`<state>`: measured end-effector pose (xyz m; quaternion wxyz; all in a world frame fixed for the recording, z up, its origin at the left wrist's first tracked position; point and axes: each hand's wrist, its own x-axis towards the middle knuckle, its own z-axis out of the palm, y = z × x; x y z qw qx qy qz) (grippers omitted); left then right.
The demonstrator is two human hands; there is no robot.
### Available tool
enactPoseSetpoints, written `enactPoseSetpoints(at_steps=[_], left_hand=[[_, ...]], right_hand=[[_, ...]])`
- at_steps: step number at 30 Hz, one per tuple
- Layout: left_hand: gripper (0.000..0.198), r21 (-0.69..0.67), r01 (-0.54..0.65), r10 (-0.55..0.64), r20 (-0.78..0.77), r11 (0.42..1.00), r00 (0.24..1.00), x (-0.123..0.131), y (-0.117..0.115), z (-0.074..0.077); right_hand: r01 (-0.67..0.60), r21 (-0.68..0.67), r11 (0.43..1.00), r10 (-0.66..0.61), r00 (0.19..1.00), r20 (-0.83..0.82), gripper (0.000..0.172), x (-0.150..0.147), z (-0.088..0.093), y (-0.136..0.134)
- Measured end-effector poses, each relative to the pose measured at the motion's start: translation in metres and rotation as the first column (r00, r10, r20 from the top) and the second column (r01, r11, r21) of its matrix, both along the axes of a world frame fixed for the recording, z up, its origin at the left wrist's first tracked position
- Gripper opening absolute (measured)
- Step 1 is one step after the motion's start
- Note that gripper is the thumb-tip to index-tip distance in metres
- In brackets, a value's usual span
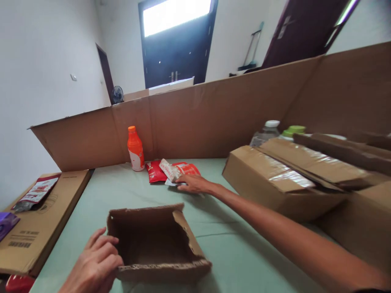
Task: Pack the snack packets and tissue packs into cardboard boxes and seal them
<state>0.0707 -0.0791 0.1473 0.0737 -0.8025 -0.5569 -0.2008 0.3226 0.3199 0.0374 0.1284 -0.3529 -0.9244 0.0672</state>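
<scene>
A small open cardboard box (197, 240) stands in front of me, and nothing shows inside it. My left hand (99, 260) has its fingers curled over the box's left rim. Stretched out beyond the box, my right hand (195, 184) closes on the lower end of a white packet with red print (168, 170), which tilts upward. Around that packet lie a red packet (156, 171) and an orange-red packet (191, 169). An orange bottle with an orange cap (135, 150) stands upright to their left.
Larger cardboard boxes (259, 175) fill the right side; a clear bottle (265, 133) and a green-capped container (293, 131) show behind them. A cardboard wall (198, 118) borders the table's back. On the left, a flat carton (49, 219) carries a pouch (38, 190) and a purple packet (6, 224).
</scene>
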Motion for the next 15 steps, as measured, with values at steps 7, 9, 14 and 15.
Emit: enactPoseSetpoints(at_steps=[7,9,14,15], left_hand=[[0.024,0.054,-0.021,0.022,-0.009,0.998,1.0,0.028,0.0,-0.011],[0.024,0.088,-0.041,0.044,-0.029,0.995,0.999,0.024,0.004,-0.016],[0.026,0.142,-0.055,0.067,-0.082,0.988,0.994,0.019,0.017,-0.026],[0.025,0.141,-0.052,0.063,-0.075,0.989,0.995,0.02,0.018,-0.025]], right_hand=[[0.21,-0.133,0.969,-0.23,0.96,-0.159,0.042,-0.035,-0.001,-0.016],[0.253,-0.196,0.947,-0.299,0.918,-0.259,0.042,-0.049,-0.002,-0.013],[0.205,-0.387,0.899,-0.402,0.737,-0.544,0.036,-0.054,0.016,0.004],[0.183,-0.406,0.895,-0.414,0.676,-0.609,0.036,-0.046,0.025,0.009]])
